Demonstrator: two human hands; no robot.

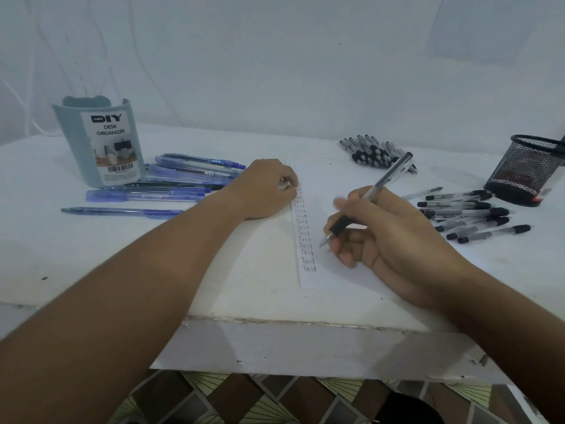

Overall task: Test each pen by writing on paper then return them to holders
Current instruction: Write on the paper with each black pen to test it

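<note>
Right hand [394, 237] grips a clear-barrelled, black-gripped pen [367, 198], tip at the white paper [324, 179]; left hand [269, 188], fingers curled, presses the paper's left edge.

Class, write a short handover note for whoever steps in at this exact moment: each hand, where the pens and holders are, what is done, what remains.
Right hand holds a clear black-grip pen, tip at the paper.
Left hand rests on the paper's left edge.
Done: a column of "Test" words.
Blue pens lie beside the DIY desk organizer; black pens lie by the mesh holder, more behind.
Left: finish testing, return all pens to holders.
</note>
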